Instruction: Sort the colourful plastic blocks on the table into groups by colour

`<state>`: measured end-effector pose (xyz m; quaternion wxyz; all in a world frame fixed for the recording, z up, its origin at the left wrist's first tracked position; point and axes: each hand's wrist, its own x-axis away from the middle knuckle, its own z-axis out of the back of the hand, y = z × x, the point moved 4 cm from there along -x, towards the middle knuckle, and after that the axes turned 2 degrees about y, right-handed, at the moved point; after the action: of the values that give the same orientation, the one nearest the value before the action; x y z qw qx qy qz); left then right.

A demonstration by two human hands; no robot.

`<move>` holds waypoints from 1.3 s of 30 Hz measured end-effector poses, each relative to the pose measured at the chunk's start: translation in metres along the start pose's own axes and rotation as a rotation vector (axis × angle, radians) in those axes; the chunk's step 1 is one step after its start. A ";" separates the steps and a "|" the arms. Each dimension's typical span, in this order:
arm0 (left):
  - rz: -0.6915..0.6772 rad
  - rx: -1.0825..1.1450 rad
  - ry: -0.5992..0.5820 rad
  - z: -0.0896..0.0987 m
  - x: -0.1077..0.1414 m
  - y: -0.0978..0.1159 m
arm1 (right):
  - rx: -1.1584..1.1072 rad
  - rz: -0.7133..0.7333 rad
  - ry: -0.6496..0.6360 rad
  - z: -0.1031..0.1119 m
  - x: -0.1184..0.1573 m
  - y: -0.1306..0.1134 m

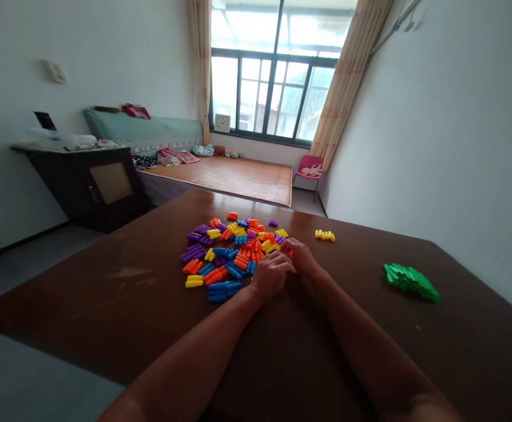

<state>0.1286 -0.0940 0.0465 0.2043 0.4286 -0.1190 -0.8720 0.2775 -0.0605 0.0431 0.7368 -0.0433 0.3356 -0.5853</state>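
Note:
A pile of plastic building pieces (249, 252), shaped like joined tubes in blue, orange, yellow and purple, lies on the brown table (159, 316). At the pile's right edge my left hand (273, 272) and my right hand (300, 255) come together, fingers curled. Between them shows a bit of a red building piece (290, 254), mostly covered by the fingers. Just beyond my left forearm lie blue pieces (224, 291). Farther right rest a joined yellow row (325, 235) and a joined green block (411, 281).
Past the table's far edge is a bed (238, 176) with a mat. A dark cabinet (80, 181) stands at the left, a pink chair (311, 168) by the window. White wall (436, 129) runs along the right.

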 end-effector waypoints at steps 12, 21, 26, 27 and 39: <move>-0.237 -0.057 -0.544 -0.024 0.010 0.025 | 0.198 -0.131 -0.148 -0.009 0.004 -0.011; -0.161 -0.052 -0.587 -0.024 0.008 0.016 | 0.161 -0.198 0.057 0.024 -0.006 0.032; -0.124 -0.039 -0.592 -0.025 0.007 0.012 | 0.271 -0.413 0.144 0.057 0.011 0.115; -0.122 -0.034 -0.590 -0.026 0.007 0.012 | 0.243 -0.430 0.115 0.057 0.016 0.128; -0.104 0.007 -0.539 -0.031 0.009 0.006 | 0.051 -0.524 0.334 0.075 0.001 0.175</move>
<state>0.1497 -0.1039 0.0243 0.1189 0.1873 -0.1498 -0.9635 0.4637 -0.0316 0.0205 0.4964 -0.0129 0.4145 -0.7626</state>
